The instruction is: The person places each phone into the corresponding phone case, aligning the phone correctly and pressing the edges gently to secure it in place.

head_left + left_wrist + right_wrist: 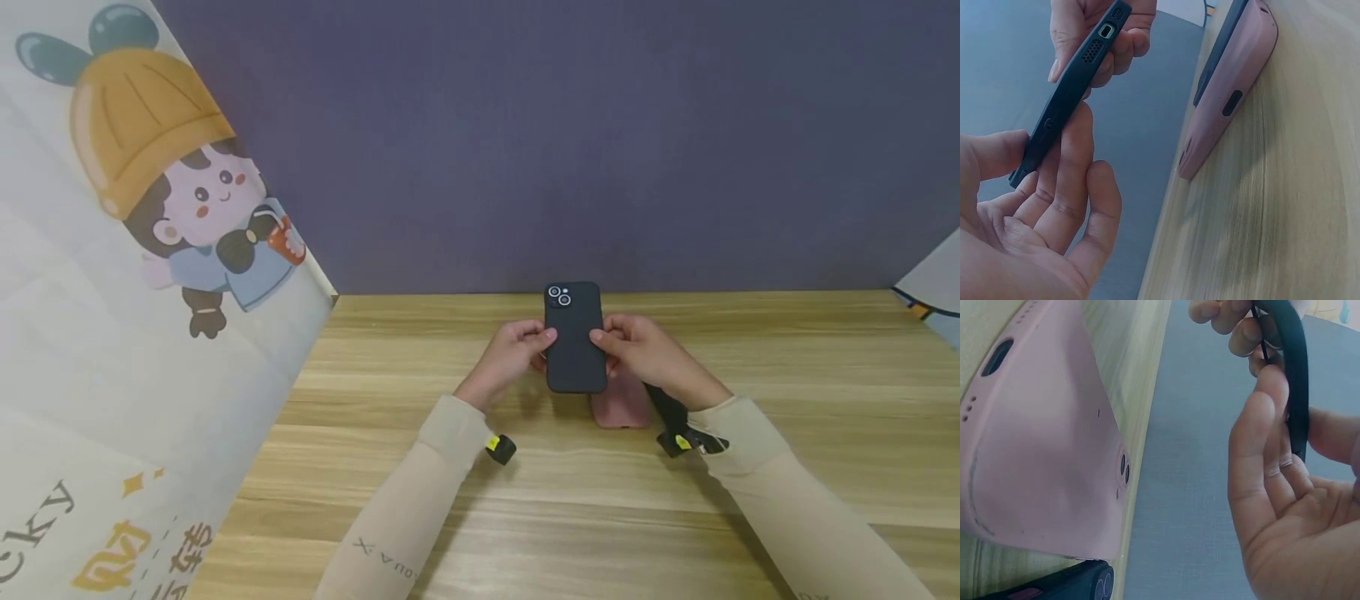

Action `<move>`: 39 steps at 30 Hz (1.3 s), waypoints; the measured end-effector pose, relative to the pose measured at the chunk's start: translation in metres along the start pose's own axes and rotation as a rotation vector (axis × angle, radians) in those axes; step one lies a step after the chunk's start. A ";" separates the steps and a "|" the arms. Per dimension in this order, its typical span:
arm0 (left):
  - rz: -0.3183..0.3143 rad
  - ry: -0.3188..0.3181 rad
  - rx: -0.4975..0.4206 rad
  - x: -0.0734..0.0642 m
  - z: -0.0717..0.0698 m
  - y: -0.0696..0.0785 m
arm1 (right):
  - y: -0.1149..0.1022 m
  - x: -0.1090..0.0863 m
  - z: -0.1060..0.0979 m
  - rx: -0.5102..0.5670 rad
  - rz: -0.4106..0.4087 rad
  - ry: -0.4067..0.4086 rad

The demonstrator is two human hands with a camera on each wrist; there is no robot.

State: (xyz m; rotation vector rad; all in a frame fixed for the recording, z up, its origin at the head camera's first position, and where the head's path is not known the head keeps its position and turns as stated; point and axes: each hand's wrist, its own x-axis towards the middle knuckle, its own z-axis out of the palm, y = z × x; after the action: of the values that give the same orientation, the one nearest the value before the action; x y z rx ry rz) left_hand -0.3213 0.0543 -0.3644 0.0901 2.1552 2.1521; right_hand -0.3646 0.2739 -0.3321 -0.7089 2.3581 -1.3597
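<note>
Both hands hold a smartphone in a black case [576,350] above the table, its back with two round lenses towards the head camera. My left hand [517,350] pinches its left edge, thumb on the back and fingers behind. My right hand [641,346] grips the right edge the same way. In the left wrist view, the phone's bottom edge shows a charging-port cutout and speaker holes. Below the right hand, a pink phone case [621,404] lies on the table, partly covered in the head view. Beside it lies another dark phone or case [1066,581], mostly hidden.
The wood-grain table [360,492] meets a dark blue-grey panel [570,150] at the back. A white cloth with a cartoon figure [202,200] hangs along the left side. A wrist camera [501,448] sits under the left cuff, another [675,443] under the right.
</note>
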 end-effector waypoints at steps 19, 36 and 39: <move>-0.019 -0.040 0.063 -0.029 -0.015 -0.008 | -0.005 -0.025 0.038 0.046 -0.004 0.074; -0.014 -0.084 0.060 -0.046 -0.031 -0.010 | -0.011 -0.044 0.059 0.026 0.050 0.115; -0.010 -0.094 0.036 -0.051 -0.037 -0.009 | -0.013 -0.048 0.065 0.028 0.060 0.129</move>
State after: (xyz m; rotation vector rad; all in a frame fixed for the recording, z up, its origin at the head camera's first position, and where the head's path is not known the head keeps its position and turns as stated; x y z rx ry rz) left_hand -0.2747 0.0123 -0.3727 0.1785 2.1379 2.0602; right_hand -0.2885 0.2498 -0.3515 -0.5539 2.4332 -1.4495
